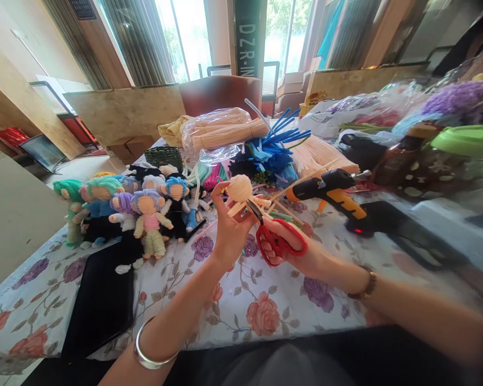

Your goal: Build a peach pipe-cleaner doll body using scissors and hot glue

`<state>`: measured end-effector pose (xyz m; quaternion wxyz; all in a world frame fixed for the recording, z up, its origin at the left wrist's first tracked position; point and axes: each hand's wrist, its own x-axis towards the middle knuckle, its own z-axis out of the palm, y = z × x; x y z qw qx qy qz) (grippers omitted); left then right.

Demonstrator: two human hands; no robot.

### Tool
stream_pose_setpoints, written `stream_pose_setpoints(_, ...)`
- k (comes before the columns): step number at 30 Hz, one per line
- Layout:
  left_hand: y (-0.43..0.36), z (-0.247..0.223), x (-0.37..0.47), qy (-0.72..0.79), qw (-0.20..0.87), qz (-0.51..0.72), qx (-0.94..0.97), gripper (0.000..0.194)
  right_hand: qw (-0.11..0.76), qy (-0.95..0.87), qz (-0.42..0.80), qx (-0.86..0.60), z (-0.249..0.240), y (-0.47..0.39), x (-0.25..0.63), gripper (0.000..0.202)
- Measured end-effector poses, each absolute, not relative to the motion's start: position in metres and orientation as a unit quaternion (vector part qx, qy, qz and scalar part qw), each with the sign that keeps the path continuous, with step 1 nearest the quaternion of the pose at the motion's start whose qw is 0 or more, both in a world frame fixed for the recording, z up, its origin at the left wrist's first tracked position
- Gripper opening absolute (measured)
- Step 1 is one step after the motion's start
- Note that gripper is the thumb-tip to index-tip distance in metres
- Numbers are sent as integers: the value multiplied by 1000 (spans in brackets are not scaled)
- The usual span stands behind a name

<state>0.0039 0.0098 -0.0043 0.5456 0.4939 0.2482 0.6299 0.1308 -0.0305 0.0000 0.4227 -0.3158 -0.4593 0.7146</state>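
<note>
Pale doll point(240, 188) with a round, bare head, held above the middle of the table point(221, 332). The left hand point(232, 233) grasps the doll, its fingers and thumb curled around the body and short limbs. The right hand point(306, 261) grips red-handled scissors point(277, 244), fingers through the handle loops; the dark blades point up and leftward among the doll's limbs, though whether the edges touch them cannot be told.

To the left, finished dolls point(152, 220) with green, purple and blue hair stand close together in colored clothes, beside a flat black panel point(99, 300). A dark green basket point(163, 156) sits behind them. Beyond the hands lie a bundle of blue pipe cleaners point(276, 147) and pale bundles point(225, 128) partly wrapped in clear plastic. To the right, a black-and-orange glue gun point(326, 185) rests with a red light showing at its base, its nozzle directed toward the hands. The table is covered by a floral cloth point(177, 300); a brown chair point(221, 95) stands at its far side.
</note>
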Motion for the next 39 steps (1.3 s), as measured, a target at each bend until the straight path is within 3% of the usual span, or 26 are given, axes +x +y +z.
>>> stream_pose_setpoints(11,13,-3,2,252,556,637,470,73,386,-583,633,-332,-4,-24,137,48)
stream_pose_setpoints(18,17,3,-1,251,584,655,409,34,342,-609,636,-329,-17,-5,150,50)
stream_pose_setpoints(29,18,7,-3,241,620,638,388,36,285,-634,622,-362,-1,-5,155,44)
stream_pose_setpoints(36,19,8,-4,242,622,639,383,36,311,-611,624,-375,-7,-6,154,46)
stream_pose_setpoints(39,20,8,-5,244,626,638,377,35,276,-614,629,-390,-1,-7,157,46)
